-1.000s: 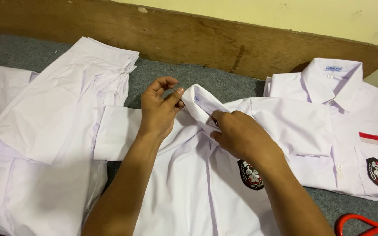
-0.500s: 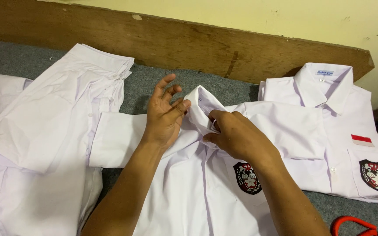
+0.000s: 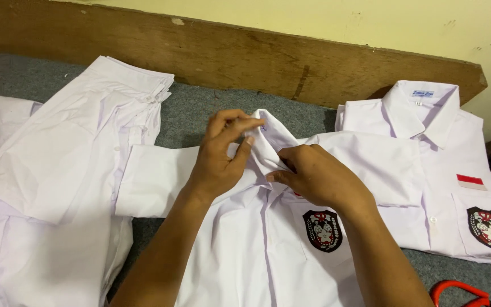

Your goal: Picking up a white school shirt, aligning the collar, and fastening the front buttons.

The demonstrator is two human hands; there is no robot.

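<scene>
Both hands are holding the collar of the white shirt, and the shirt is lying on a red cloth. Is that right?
Not quite. The head view shows the left hand and right hand on the collar of the white shirt, but the cloth under it is grey, not red. The only red thing nearby is a handle at the bottom right edge.

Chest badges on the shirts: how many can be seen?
2. One badge is on the middle shirt, beside the right hand. The other badge is on the folded shirt at right. Others may be hidden.
</scene>
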